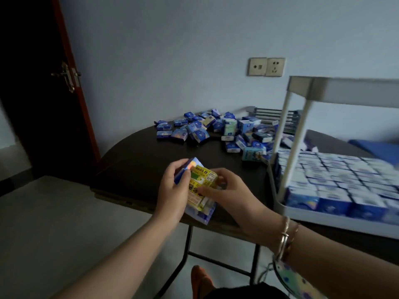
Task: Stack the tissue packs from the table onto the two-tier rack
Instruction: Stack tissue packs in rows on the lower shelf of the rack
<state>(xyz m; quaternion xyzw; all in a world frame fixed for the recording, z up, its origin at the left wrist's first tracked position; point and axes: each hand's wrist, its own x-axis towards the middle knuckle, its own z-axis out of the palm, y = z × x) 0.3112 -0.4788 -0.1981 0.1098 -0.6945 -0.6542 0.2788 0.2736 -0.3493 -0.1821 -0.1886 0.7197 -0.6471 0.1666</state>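
Two hands hold one small bundle of tissue packs (199, 186) above the near edge of the table (138, 160); the bundle shows a yellow printed pack on top and blue glossy film wrappers beneath and behind it, but how many packs it contains cannot be told; the left hand (172, 190) curls round the bundle's left side, thumb on its upper corner; the right hand (228, 190) pinches its right side, fingertips on the yellow face; the hands are close together, both clamped on the bundle.

Beyond the bundle, toward the table's far edge, lies a loose pile of packs (218, 131), several dozen, too jumbled to count; mostly blue rectangles, a few pale teal.

To the bundle's right stands the rack (336, 87), white, with slim round posts and two rimmed tiers; its lower tier is packed with blue-and-white packs in tight rows.

The table is dark, matte, rounded at its left edge; bare tabletop lies between bundle and pile; two bracelets (286, 238) ring the right wrist.
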